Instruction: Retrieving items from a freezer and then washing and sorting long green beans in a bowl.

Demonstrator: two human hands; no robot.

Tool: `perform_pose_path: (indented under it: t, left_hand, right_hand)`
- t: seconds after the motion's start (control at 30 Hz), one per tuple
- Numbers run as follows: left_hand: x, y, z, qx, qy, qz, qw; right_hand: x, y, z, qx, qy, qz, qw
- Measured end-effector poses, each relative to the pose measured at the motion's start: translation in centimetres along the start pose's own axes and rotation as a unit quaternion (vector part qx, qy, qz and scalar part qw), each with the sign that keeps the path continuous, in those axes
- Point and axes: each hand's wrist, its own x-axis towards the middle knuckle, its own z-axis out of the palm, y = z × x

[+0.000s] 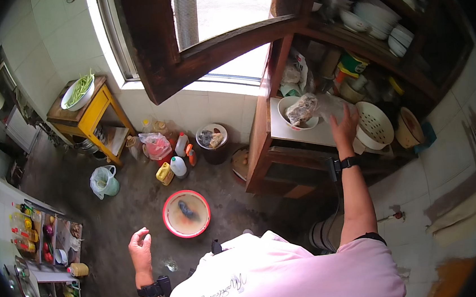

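Note:
My right hand [345,125] reaches over the top of a low wooden cupboard [259,146]. Its fingers are at the loose end of a clear plastic bag [331,105], and the plastic stretches between hand and bag. A lumpy, pale brownish content [302,109] fills the bag's other end, resting in a white bowl [287,106]. Just right of this hand, a white colander [375,126] leans on its side. My left hand [139,247] hangs over the floor with fingers loosely curved and nothing in them. Nearest to it is a red-rimmed basin [188,234] holding cloudy water and a dark object [187,210].
Above the cupboard, an open wooden door [214,65] juts out, and shelves hold stacked bowls [377,13]. Bottles [178,166], a bucket [215,154] and a lined bin [106,183] stand on the floor. Green beans [81,89] fill a bowl on a yellow table [90,112].

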Motion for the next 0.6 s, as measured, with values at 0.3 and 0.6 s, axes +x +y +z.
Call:
perform_pose_path:
  t: [0.3, 0.6]
  left_hand:
    - [-0.3, 0.3, -0.2, -0.019, -0.001, -0.008, 1.0]
    - [0.2, 0.1, 0.4, -0.045, -0.035, -0.019, 0.998]
  right_hand:
    - [4.7, 5.0, 3.9, -0.032, 0.04, 0.159, 0.986]
    - [5.6, 1.6, 2.1, -0.076, -0.252, 0.13, 0.956]
